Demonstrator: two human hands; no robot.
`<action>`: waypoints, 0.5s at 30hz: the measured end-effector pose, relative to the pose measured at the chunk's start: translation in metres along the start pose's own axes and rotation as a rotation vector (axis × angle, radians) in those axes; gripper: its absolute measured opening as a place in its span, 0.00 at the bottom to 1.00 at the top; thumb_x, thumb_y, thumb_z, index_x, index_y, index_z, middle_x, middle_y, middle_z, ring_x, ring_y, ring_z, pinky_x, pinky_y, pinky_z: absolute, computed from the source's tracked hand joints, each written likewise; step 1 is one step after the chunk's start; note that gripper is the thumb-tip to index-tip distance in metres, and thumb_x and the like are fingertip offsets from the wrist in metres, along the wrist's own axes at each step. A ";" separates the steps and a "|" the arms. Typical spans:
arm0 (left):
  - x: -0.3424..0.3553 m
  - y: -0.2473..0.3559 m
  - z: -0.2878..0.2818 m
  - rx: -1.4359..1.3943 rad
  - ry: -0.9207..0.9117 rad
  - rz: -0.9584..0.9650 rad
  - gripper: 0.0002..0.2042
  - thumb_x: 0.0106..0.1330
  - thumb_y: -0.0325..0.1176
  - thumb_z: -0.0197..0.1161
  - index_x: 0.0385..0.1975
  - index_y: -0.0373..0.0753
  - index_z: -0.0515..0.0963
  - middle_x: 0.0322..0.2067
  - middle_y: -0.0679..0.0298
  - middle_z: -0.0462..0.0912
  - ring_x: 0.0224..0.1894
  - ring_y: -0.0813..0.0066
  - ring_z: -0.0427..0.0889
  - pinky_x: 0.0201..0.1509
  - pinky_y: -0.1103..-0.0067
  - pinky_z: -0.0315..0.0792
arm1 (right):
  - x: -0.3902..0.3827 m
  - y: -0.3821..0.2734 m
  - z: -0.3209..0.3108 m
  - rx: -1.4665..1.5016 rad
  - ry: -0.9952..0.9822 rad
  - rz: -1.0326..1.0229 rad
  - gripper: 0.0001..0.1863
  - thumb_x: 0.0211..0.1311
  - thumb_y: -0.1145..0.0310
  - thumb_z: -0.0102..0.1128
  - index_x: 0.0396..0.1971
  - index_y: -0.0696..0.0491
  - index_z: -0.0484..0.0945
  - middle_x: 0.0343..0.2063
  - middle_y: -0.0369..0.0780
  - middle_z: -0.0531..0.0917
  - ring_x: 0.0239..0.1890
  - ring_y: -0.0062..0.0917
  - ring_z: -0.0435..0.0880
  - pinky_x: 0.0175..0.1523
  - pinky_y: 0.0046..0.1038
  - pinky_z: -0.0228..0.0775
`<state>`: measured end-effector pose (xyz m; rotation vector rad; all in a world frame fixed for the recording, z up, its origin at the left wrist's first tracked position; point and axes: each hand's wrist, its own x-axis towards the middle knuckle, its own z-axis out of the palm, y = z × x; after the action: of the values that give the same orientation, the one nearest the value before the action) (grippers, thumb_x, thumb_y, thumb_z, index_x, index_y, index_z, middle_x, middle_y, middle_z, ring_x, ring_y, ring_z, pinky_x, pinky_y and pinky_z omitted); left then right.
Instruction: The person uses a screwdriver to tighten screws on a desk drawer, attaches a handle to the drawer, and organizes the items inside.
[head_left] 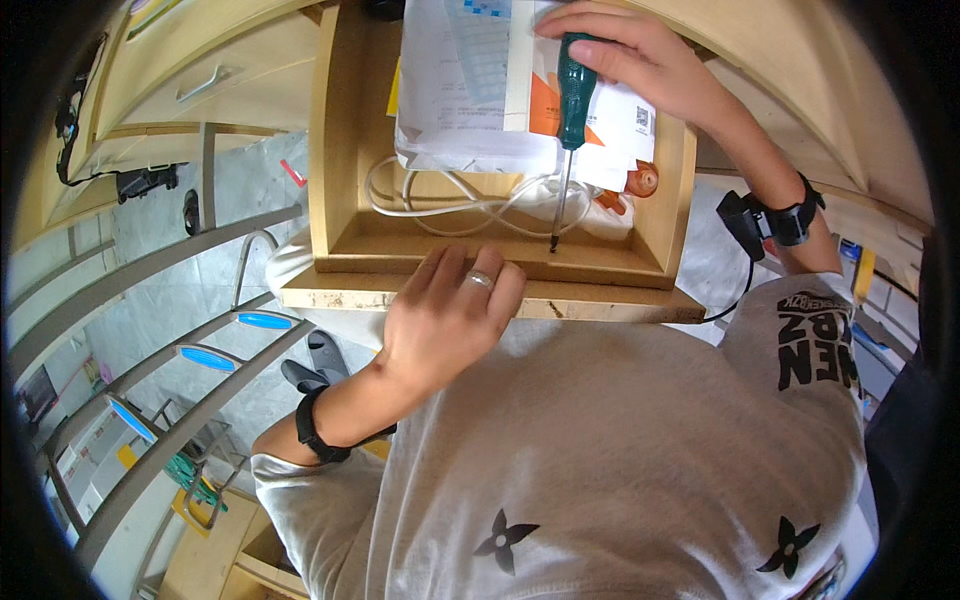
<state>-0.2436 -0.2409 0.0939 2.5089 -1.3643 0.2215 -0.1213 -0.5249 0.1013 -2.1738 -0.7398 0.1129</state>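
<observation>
An open wooden drawer [328,135] holds papers [460,120], white cables [420,205] and a small orange-brown object [642,178]. Near the top, my right hand [635,62] is closed on the green handle of a screwdriver [572,105], whose shaft points down to the inside of the drawer's front board [620,300], with its tip at a small dark spot. My left hand [450,310] has its fingers curled over that front board, left of the screwdriver tip; a ring is on one finger. Part of the fingertips is hidden.
Metal rails [160,300] with blue steps [262,320] run along the left. Below lie a tiled floor [130,260] and dark slippers [310,372]. Wooden cabinets [170,75] stand at upper left, and another wooden unit [205,555] is at bottom left.
</observation>
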 end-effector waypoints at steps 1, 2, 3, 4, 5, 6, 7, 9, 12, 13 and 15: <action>0.000 -0.001 0.000 -0.013 0.003 -0.007 0.06 0.48 0.28 0.59 0.24 0.38 0.71 0.31 0.62 0.76 0.32 0.69 0.78 0.36 0.78 0.76 | 0.002 0.000 -0.002 0.098 -0.062 0.072 0.19 0.62 0.69 0.55 0.52 0.58 0.71 0.34 0.42 0.81 0.31 0.22 0.79 0.36 0.22 0.72; 0.001 -0.002 -0.001 -0.030 0.008 -0.006 0.06 0.47 0.26 0.60 0.25 0.37 0.72 0.31 0.61 0.78 0.32 0.68 0.79 0.35 0.77 0.76 | -0.001 -0.001 -0.006 0.188 -0.112 0.161 0.19 0.63 0.68 0.54 0.53 0.58 0.70 0.34 0.42 0.81 0.32 0.23 0.79 0.37 0.23 0.72; 0.002 -0.002 0.000 -0.035 0.003 -0.002 0.06 0.47 0.26 0.60 0.25 0.37 0.72 0.31 0.61 0.78 0.32 0.68 0.79 0.35 0.77 0.76 | -0.002 0.000 -0.008 0.156 -0.124 0.136 0.20 0.64 0.67 0.52 0.54 0.59 0.70 0.36 0.43 0.81 0.33 0.25 0.80 0.39 0.25 0.73; 0.002 -0.002 0.000 -0.041 0.010 -0.004 0.06 0.47 0.26 0.61 0.25 0.37 0.72 0.30 0.61 0.78 0.32 0.68 0.79 0.35 0.77 0.76 | -0.004 0.001 -0.008 0.124 -0.136 0.112 0.20 0.65 0.67 0.51 0.55 0.59 0.69 0.38 0.45 0.81 0.34 0.27 0.80 0.40 0.28 0.74; 0.003 -0.002 0.000 -0.044 0.013 -0.009 0.06 0.47 0.26 0.61 0.25 0.37 0.72 0.30 0.61 0.78 0.31 0.68 0.79 0.34 0.77 0.76 | -0.003 0.008 -0.006 0.046 -0.074 -0.054 0.20 0.65 0.65 0.51 0.53 0.59 0.70 0.40 0.45 0.81 0.34 0.26 0.81 0.39 0.27 0.74; 0.003 -0.001 -0.001 -0.046 0.008 -0.006 0.06 0.47 0.26 0.61 0.25 0.37 0.72 0.30 0.61 0.78 0.31 0.68 0.79 0.34 0.77 0.76 | -0.003 0.010 -0.006 0.051 -0.070 -0.051 0.20 0.65 0.65 0.51 0.53 0.59 0.70 0.40 0.45 0.81 0.34 0.26 0.81 0.39 0.27 0.74; 0.004 0.000 -0.001 -0.047 0.000 -0.012 0.06 0.47 0.25 0.61 0.25 0.37 0.72 0.30 0.61 0.78 0.31 0.68 0.79 0.34 0.77 0.76 | -0.001 0.009 -0.007 -0.068 -0.143 -0.011 0.19 0.64 0.65 0.51 0.52 0.58 0.71 0.41 0.46 0.81 0.34 0.26 0.81 0.38 0.27 0.73; 0.004 -0.001 0.000 -0.056 -0.008 -0.020 0.06 0.47 0.25 0.61 0.25 0.36 0.72 0.30 0.61 0.78 0.31 0.68 0.79 0.34 0.77 0.76 | 0.006 0.003 -0.009 -0.185 -0.223 0.035 0.19 0.64 0.65 0.52 0.51 0.58 0.72 0.42 0.46 0.81 0.35 0.26 0.81 0.37 0.26 0.72; 0.004 0.000 -0.001 -0.066 -0.032 -0.041 0.06 0.47 0.25 0.61 0.24 0.36 0.72 0.29 0.61 0.78 0.30 0.68 0.80 0.34 0.77 0.76 | 0.005 -0.015 -0.008 -0.196 -0.268 0.374 0.16 0.63 0.66 0.52 0.48 0.58 0.73 0.38 0.44 0.81 0.33 0.25 0.80 0.37 0.24 0.70; 0.004 0.000 0.000 -0.064 -0.028 -0.036 0.06 0.48 0.25 0.62 0.24 0.37 0.72 0.29 0.61 0.78 0.30 0.68 0.80 0.34 0.77 0.76 | 0.003 -0.016 -0.008 -0.118 -0.263 0.395 0.16 0.63 0.67 0.51 0.48 0.58 0.71 0.34 0.43 0.80 0.31 0.24 0.79 0.37 0.24 0.70; 0.004 -0.001 0.002 -0.061 -0.023 -0.032 0.06 0.48 0.25 0.62 0.24 0.37 0.72 0.29 0.61 0.78 0.30 0.68 0.80 0.34 0.77 0.76 | -0.003 -0.020 0.004 -0.038 -0.256 0.413 0.16 0.64 0.67 0.51 0.48 0.58 0.70 0.30 0.42 0.80 0.29 0.24 0.77 0.37 0.24 0.70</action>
<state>-0.2409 -0.2440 0.0928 2.4884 -1.3182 0.1423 -0.1343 -0.5133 0.1127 -2.3479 -0.4207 0.6034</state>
